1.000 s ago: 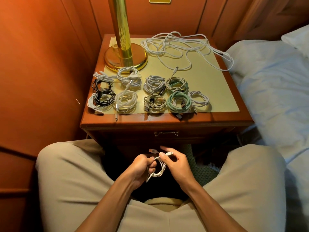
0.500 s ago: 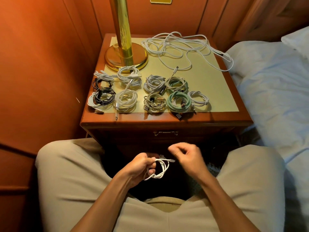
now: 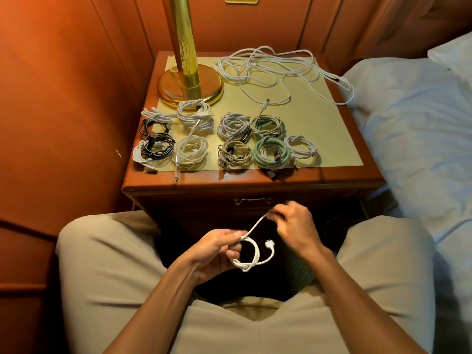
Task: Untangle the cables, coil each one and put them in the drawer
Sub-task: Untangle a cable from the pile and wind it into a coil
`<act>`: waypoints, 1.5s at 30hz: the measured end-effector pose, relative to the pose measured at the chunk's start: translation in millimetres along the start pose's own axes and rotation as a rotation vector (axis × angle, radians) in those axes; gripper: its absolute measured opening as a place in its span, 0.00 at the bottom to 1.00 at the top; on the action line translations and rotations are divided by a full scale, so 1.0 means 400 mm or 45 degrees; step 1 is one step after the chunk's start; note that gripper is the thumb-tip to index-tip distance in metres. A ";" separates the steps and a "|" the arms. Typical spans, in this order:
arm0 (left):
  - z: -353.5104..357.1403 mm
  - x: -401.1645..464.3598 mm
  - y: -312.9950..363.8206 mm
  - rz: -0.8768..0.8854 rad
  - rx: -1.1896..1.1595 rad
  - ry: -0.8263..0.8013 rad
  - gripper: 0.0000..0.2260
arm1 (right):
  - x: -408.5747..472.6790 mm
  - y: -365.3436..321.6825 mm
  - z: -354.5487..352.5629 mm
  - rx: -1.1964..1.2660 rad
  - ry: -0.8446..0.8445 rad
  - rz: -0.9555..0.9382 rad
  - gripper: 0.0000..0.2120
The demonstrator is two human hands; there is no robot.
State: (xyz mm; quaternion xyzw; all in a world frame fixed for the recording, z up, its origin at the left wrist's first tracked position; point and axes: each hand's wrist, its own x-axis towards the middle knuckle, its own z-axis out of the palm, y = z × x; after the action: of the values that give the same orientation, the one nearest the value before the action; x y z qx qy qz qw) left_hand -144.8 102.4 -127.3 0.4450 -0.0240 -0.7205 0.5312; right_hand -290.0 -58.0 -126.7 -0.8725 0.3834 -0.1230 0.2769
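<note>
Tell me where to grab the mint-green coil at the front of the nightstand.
Pinch the green coil across its bundled loops on the right-hand rim, from above. It lies flat, and its dark plug trails over the front edge, so gripping the bundle should keep it wound.

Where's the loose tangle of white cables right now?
Head view: the loose tangle of white cables lies at the nightstand's far right, beside the brass lamp base.

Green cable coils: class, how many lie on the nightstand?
2. One green coil in the front row, second from right; the other, mixed with beige, directly behind it. None seems hidden.
</note>
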 end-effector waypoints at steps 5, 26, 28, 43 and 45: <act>-0.009 0.007 -0.007 0.016 0.312 0.180 0.08 | -0.019 -0.008 0.024 0.005 0.044 0.068 0.04; -0.016 0.017 -0.025 0.403 0.984 0.529 0.08 | -0.045 -0.042 0.079 1.481 -0.509 0.932 0.04; -0.019 0.025 -0.027 0.429 1.092 0.703 0.08 | -0.050 -0.043 0.078 1.445 -0.599 0.933 0.06; -0.009 0.029 -0.052 0.534 1.263 0.844 0.07 | -0.084 -0.078 0.080 0.725 -0.855 0.296 0.21; -0.005 0.028 -0.051 0.547 1.170 0.782 0.06 | -0.091 -0.079 0.084 0.669 -0.898 0.260 0.20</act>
State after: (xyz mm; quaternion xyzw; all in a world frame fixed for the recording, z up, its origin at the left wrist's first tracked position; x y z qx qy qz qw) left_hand -159.1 103.3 -145.8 0.8028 -0.2683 -0.3508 0.4005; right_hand -281.2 -0.6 -136.0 -0.7187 0.3056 0.1167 0.6135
